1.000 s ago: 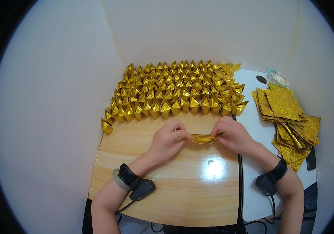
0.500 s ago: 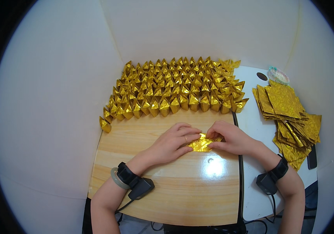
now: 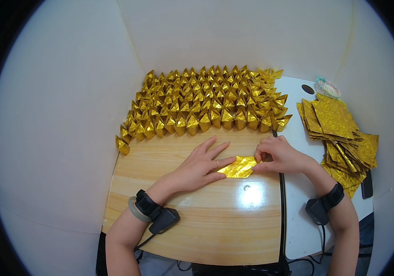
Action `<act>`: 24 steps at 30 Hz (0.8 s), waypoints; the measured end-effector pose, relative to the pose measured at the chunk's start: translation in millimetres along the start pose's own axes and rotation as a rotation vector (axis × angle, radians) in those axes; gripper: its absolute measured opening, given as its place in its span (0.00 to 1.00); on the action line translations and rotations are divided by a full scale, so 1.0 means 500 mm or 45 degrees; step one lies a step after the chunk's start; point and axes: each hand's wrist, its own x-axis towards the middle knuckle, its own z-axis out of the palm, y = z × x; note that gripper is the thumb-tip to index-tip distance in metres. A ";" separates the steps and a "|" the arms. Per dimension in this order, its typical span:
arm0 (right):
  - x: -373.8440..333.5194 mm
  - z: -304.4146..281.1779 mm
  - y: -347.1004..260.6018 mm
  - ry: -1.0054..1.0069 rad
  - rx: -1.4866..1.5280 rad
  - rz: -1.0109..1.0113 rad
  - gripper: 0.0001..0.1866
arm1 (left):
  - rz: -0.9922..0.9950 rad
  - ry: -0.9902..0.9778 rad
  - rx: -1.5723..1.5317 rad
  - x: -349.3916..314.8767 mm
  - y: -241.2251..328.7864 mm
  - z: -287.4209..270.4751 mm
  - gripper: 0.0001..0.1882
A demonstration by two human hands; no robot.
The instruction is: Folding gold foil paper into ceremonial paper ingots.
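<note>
A folded sheet of shiny gold foil paper [image 3: 238, 167] lies flat on the wooden tabletop, long and narrow with angled corners. My left hand [image 3: 199, 166] rests beside it with fingers spread, index finger and thumb touching its left end. At its right end, my right hand [image 3: 282, 157] has thumb and fingers closed in a pinch on the paper. Beyond both hands stand rows of folded gold paper ingots [image 3: 206, 99], pointed at the ends and packed close together.
Stacked gold foil sheets [image 3: 337, 122] lie fanned out on the white table [image 3: 300, 221] at the right. A dark phone-like object [image 3: 367, 186] sits partly under them. Behind the stack is a pale coiled item [image 3: 328, 88]. White panels [image 3: 68, 115] enclose the tables.
My left fingers have spread and drawn back, baring more of the foil paper. My right hand has shifted slightly to the right, toward the paper's end.
</note>
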 end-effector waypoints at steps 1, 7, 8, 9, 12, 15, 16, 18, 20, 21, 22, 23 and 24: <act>0.003 0.000 -0.003 -0.011 -0.005 0.050 0.17 | -0.004 0.007 -0.015 0.000 0.000 0.000 0.27; 0.009 0.008 0.002 0.028 -0.058 0.058 0.16 | -0.013 0.025 -0.017 -0.001 0.000 -0.005 0.27; 0.007 0.008 0.005 0.029 -0.060 0.060 0.16 | -0.014 0.030 -0.011 -0.001 0.001 -0.006 0.27; 0.006 0.007 0.010 0.046 -0.054 0.048 0.16 | -0.014 0.032 -0.010 -0.001 0.001 -0.007 0.27; 0.007 -0.001 0.013 0.049 0.028 0.039 0.14 | -0.020 0.042 -0.037 -0.001 0.002 -0.010 0.27; 0.011 -0.002 0.021 0.038 0.201 0.041 0.12 | -0.019 0.060 -0.045 -0.004 0.001 -0.011 0.26; 0.011 0.000 0.024 0.042 0.298 0.040 0.11 | -0.011 0.064 -0.062 -0.003 0.001 -0.011 0.25; 0.011 0.005 0.026 0.045 0.347 0.053 0.11 | -0.008 0.071 -0.078 -0.005 -0.005 -0.009 0.25; 0.013 0.009 0.022 0.048 0.401 0.063 0.11 | -0.044 0.055 -0.126 -0.008 -0.018 -0.004 0.25; 0.012 0.009 0.020 0.069 0.320 0.059 0.14 | -0.045 0.056 -0.127 -0.008 -0.017 -0.005 0.25; 0.011 0.011 0.018 0.091 0.240 0.055 0.17 | -0.039 0.058 -0.127 -0.008 -0.015 -0.007 0.25; 0.011 0.013 0.010 0.089 0.241 0.055 0.17 | -0.034 0.059 -0.126 -0.007 -0.013 -0.009 0.25; 0.011 0.016 -0.003 0.116 0.092 0.083 0.19 | -0.035 0.058 -0.127 -0.007 -0.012 -0.010 0.25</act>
